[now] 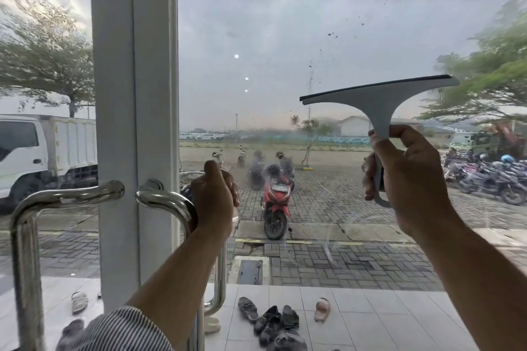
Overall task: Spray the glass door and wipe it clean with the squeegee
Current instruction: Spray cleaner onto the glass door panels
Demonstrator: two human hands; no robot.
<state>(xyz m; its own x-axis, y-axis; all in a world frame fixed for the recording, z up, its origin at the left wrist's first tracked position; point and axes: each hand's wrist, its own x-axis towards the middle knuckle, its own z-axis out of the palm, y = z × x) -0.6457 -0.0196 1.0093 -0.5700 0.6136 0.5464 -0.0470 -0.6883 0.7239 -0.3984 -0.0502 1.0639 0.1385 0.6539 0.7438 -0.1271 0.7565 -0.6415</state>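
Observation:
The glass door [285, 45] fills the view, with dark specks high on the right and a misted patch of droplets near its middle. My right hand [407, 177] grips the handle of a grey squeegee [379, 100], whose black rubber blade is tilted, right end higher, and held up against the pane. My left hand [212, 202] is wrapped around the curved chrome door handle [168, 202] beside the white frame. No spray bottle is visible.
A white door frame post [134, 122] stands left of the pane, with a second chrome handle [57, 199] on the neighbouring door. Outside are a red scooter [275, 202], parked motorbikes, a white truck [42, 151] and several shoes [273, 322] on the tiled step.

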